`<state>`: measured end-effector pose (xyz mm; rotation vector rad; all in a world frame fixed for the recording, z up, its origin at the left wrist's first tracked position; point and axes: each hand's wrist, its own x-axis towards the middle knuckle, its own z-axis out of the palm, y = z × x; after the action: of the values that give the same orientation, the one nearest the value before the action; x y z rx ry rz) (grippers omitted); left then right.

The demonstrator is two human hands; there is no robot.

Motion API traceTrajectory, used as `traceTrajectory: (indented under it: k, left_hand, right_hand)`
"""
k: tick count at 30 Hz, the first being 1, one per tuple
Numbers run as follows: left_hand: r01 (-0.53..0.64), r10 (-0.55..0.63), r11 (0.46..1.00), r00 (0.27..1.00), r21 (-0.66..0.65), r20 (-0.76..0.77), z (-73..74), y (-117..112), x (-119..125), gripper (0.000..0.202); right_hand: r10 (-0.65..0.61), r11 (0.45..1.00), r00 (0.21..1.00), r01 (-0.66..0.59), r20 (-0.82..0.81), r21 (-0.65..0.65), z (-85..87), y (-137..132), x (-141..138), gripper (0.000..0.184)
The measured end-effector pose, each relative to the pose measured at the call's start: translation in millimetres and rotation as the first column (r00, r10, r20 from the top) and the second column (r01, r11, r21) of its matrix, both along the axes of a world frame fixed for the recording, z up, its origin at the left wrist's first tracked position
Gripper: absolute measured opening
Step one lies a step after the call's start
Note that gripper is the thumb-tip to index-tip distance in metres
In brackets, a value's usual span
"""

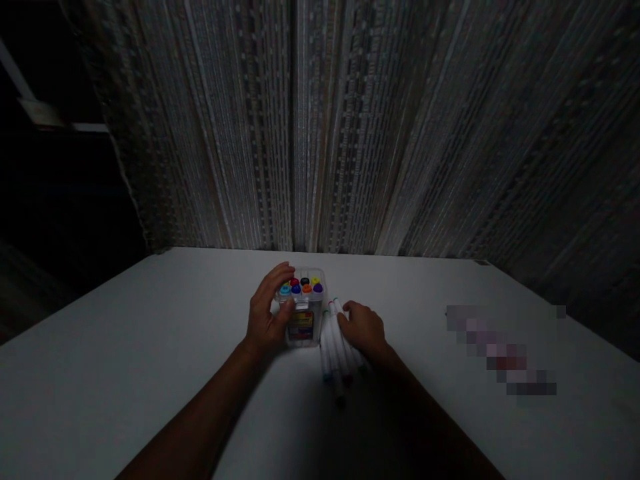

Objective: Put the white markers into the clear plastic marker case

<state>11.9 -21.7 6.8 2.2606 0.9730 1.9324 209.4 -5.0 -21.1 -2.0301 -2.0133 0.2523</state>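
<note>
A clear plastic marker case (304, 327) stands upright on the white table, with several markers inside showing coloured ends in blue, red, black, yellow, orange and purple. My left hand (267, 310) grips the case from its left side, thumb at the front and fingers around the back. Just right of the case lie several loose white markers (334, 347), side by side, with green and red tips at the far end and dark caps toward me. Over the right edge of these markers rests my right hand (365, 327), its fingers curled and touching them; the fingertips are partly hidden.
A white table (200, 293) spreads around the hands. Behind its far edge hangs a grey patterned curtain (310, 133). Toward the right on the table is a pixelated, blurred patch (500, 353) that I cannot make out. The room is dim.
</note>
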Motion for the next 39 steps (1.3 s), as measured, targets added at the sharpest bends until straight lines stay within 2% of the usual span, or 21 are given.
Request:
traceTrajectory:
  k: [12,25,39]
  left_hand:
    - [0.023,-0.024,0.999,1.0,0.037,0.015,1.2,0.7,0.1,0.033]
    - [0.016,-0.016,0.999,1.0,0.028,0.011,0.1,1.0,-0.3,0.034]
    - [0.027,-0.027,0.999,1.0,0.02,0.006,0.6,0.8,-0.9,0.033]
  right_hand:
    - [0.002,1.0,1.0,-0.002,-0.028,-0.002,0.5,-4.9,0.8,0.031]
    - [0.019,0.999,0.999,-0.017,-0.032,0.042,-0.6,-5.1,1.5,0.03]
    - [0.008,0.999,0.999,-0.007,-0.031,0.034,0.2,-5.5,0.2,0.031]
